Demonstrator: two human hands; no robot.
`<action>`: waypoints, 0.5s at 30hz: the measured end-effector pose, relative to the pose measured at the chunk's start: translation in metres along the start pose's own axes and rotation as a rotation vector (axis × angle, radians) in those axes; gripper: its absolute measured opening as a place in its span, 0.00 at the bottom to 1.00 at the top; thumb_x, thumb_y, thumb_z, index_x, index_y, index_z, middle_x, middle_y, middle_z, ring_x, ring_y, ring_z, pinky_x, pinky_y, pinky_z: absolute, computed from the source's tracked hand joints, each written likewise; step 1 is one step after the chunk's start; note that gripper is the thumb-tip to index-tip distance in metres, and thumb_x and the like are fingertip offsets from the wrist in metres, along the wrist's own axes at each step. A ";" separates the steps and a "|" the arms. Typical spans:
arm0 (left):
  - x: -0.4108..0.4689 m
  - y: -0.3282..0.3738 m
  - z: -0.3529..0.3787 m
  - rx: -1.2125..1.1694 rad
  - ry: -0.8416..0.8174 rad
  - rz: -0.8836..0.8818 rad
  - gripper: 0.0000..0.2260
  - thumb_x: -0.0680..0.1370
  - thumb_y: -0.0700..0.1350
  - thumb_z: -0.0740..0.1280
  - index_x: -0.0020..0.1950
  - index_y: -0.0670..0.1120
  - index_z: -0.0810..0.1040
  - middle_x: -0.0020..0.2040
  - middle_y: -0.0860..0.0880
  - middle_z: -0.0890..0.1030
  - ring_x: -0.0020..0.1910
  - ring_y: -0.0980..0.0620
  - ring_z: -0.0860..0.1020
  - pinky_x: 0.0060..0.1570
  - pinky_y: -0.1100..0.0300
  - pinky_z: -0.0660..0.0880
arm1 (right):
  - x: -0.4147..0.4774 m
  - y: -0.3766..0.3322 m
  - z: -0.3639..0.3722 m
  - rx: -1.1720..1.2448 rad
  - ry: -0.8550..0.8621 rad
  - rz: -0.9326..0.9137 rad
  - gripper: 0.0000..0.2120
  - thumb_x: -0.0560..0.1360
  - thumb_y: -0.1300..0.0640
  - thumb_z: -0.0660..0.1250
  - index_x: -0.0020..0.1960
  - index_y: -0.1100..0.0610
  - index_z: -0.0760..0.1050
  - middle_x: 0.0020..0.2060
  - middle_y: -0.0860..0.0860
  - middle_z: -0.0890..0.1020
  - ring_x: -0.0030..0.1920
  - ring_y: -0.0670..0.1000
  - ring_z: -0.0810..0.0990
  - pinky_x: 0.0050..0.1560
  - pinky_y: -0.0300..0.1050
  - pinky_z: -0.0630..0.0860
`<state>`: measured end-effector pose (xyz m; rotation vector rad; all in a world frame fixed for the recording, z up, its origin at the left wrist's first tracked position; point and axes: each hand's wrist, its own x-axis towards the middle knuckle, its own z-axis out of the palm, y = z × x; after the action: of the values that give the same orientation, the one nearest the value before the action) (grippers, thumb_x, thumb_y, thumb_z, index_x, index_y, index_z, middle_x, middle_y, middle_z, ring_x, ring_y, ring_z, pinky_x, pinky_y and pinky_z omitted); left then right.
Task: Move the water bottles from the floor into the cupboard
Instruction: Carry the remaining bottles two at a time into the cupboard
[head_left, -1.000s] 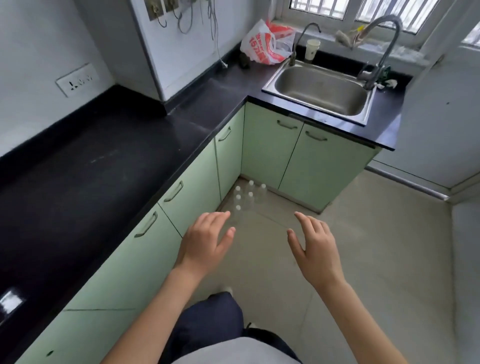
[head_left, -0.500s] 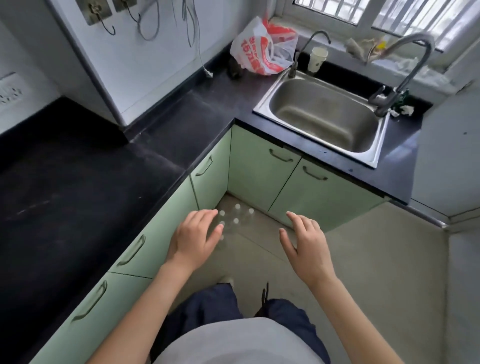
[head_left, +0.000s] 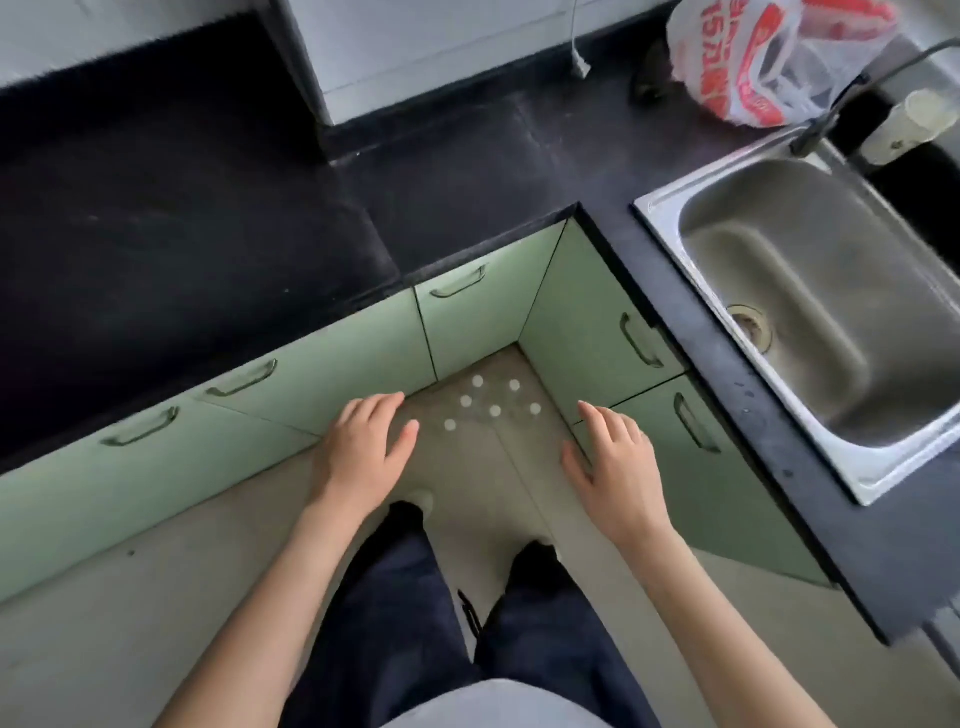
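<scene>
Six water bottles stand on the floor in the inner corner of the green cupboards, seen from straight above, so only their white caps read clearly; the clear bodies are hard to make out. At 8 o'clock from them hovers the left hand, at 4 o'clock the right hand, both palm-down, fingers spread, holding nothing. All cupboard doors are closed. At 2 o'clock lies the steel sink, beyond it a red-printed plastic bag.
</scene>
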<state>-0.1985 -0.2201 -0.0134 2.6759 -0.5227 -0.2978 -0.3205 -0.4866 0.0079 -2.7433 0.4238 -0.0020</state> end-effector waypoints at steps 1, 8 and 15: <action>-0.011 0.006 0.013 -0.013 0.004 -0.058 0.28 0.78 0.58 0.53 0.64 0.41 0.78 0.60 0.44 0.81 0.58 0.42 0.78 0.57 0.49 0.74 | 0.003 0.012 0.002 -0.010 -0.031 -0.023 0.24 0.77 0.48 0.59 0.67 0.62 0.72 0.58 0.55 0.80 0.57 0.59 0.77 0.57 0.53 0.75; -0.044 0.038 0.099 -0.044 -0.125 -0.251 0.30 0.76 0.59 0.51 0.67 0.41 0.76 0.60 0.43 0.81 0.59 0.41 0.77 0.58 0.50 0.74 | 0.013 0.079 0.046 -0.018 -0.115 -0.048 0.26 0.77 0.46 0.56 0.67 0.62 0.73 0.58 0.56 0.80 0.58 0.59 0.77 0.57 0.52 0.74; 0.005 -0.017 0.245 0.000 -0.182 -0.336 0.31 0.76 0.61 0.53 0.70 0.43 0.72 0.63 0.44 0.79 0.61 0.41 0.75 0.58 0.50 0.73 | 0.030 0.151 0.202 0.020 -0.158 0.042 0.23 0.77 0.50 0.63 0.66 0.64 0.72 0.56 0.59 0.81 0.54 0.63 0.79 0.54 0.55 0.76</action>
<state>-0.2566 -0.2901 -0.2411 2.7441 -0.1196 -0.6405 -0.3249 -0.5584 -0.2359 -2.6890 0.4349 0.2184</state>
